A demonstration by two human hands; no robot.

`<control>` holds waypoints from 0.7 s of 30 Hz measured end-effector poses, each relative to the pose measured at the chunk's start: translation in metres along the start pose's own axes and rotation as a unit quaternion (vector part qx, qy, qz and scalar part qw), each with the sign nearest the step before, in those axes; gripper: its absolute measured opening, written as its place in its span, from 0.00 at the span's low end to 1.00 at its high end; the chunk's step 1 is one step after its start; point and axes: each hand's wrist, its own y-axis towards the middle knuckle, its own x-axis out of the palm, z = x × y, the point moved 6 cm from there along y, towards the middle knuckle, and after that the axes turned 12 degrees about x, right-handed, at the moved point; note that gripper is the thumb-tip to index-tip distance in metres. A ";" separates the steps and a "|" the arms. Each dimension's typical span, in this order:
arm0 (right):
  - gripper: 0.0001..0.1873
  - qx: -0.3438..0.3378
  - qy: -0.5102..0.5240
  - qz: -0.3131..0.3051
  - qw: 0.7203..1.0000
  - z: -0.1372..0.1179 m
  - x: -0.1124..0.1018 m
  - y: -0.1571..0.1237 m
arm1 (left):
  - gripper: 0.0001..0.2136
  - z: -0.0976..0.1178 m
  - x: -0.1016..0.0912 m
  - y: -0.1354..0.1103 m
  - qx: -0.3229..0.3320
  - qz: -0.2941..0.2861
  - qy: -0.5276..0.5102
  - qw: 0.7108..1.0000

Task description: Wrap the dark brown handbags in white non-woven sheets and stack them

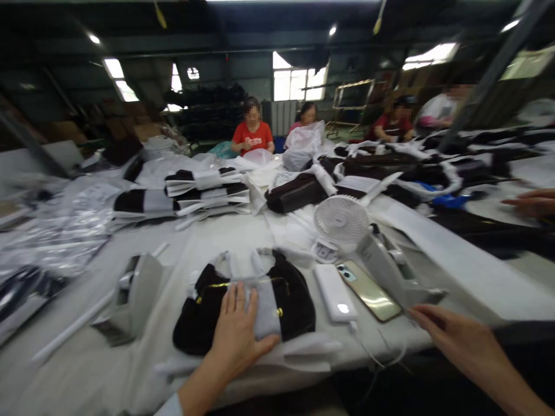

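My left hand [236, 335] lies palm down, fingers loosely spread and gripping nothing, on the pale band [266, 315] around a black bag [299, 297], at the near middle of the table [212, 231]. My right hand [457, 335], near right, has its fingertips drawn close together; I cannot tell whether they pinch anything. Between the hands: a white power bank [333, 294], with a phone [370, 292] just right of it. Farther: a white fan [340, 219]. Far side: a person in red [252, 137].
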 end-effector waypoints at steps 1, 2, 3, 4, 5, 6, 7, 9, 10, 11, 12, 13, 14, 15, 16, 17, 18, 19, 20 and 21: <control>0.13 -0.058 0.009 -0.040 0.997 -0.036 0.010 0.005 | 0.46 -0.001 -0.003 0.002 -0.015 -0.013 -0.014 1.000; 0.13 -0.116 0.022 -0.091 0.989 -0.074 0.021 0.006 | 0.47 -0.003 -0.005 0.003 -0.029 -0.024 -0.026 0.999; 0.13 -0.169 0.034 -0.155 0.973 -0.115 0.034 0.004 | 0.47 -0.004 -0.007 0.004 -0.043 -0.031 -0.037 0.998; 0.13 -0.215 0.047 -0.227 0.949 -0.155 0.048 -0.002 | 0.48 -0.005 -0.008 0.005 -0.054 -0.036 -0.047 0.997; 0.14 -0.255 0.056 -0.297 0.919 -0.194 0.061 -0.010 | 0.48 -0.006 -0.008 0.004 -0.064 -0.039 -0.057 0.996; 0.14 -0.285 0.055 -0.373 0.881 -0.229 0.076 -0.020 | 0.49 -0.006 -0.009 0.004 -0.072 -0.040 -0.067 0.994; 0.14 -0.313 0.059 -0.436 0.842 -0.261 0.091 -0.030 | 0.49 -0.006 -0.009 0.003 -0.078 -0.040 -0.078 0.993; 0.13 -0.349 0.055 -0.537 0.766 -0.309 0.121 -0.046 | 0.50 -0.006 -0.009 0.002 -0.084 -0.037 -0.094 0.991; 0.12 -0.360 0.052 -0.569 0.737 -0.327 0.136 -0.050 | 0.50 -0.006 -0.009 0.002 -0.085 -0.037 -0.099 0.991; 0.11 -0.367 0.044 -0.593 0.715 -0.340 0.152 -0.053 | 0.51 -0.007 -0.009 0.003 -0.085 -0.036 -0.102 0.991; 0.11 -0.374 0.033 -0.609 0.698 -0.351 0.168 -0.055 | 0.51 -0.007 -0.009 0.003 -0.084 -0.036 -0.103 0.990; 0.10 -0.382 0.016 -0.618 0.687 -0.358 0.183 -0.056 | 0.51 -0.007 -0.009 0.004 -0.083 -0.037 -0.105 0.990; 0.10 -0.393 -0.008 -0.619 0.680 -0.364 0.197 -0.058 | 0.51 -0.007 -0.009 0.004 -0.082 -0.037 -0.106 0.990; 0.10 -0.408 -0.038 -0.611 0.677 -0.368 0.210 -0.060 | 0.51 -0.007 -0.008 0.004 -0.082 -0.038 -0.110 0.990; 0.10 -0.425 -0.071 -0.593 0.681 -0.371 0.222 -0.061 | 0.51 -0.007 -0.007 0.004 -0.083 -0.039 -0.115 0.989; 0.09 -0.442 -0.104 -0.567 0.687 -0.375 0.232 -0.062 | 0.51 -0.006 -0.006 0.003 -0.086 -0.040 -0.121 0.988; 0.09 -0.454 -0.137 -0.541 0.695 -0.377 0.241 -0.062 | 0.51 -0.006 -0.006 0.002 -0.091 -0.038 -0.126 0.987; 0.09 -0.462 -0.166 -0.516 0.702 -0.379 0.249 -0.062 | 0.52 -0.006 -0.006 0.002 -0.097 -0.034 -0.130 0.986; 0.10 -0.467 -0.189 -0.492 0.710 -0.381 0.257 -0.060 | 0.52 -0.007 -0.007 0.001 -0.102 -0.026 -0.129 0.986; 0.12 -0.471 -0.203 -0.471 0.718 -0.382 0.264 -0.057 | 0.52 -0.007 -0.010 0.001 -0.105 -0.016 -0.125 0.986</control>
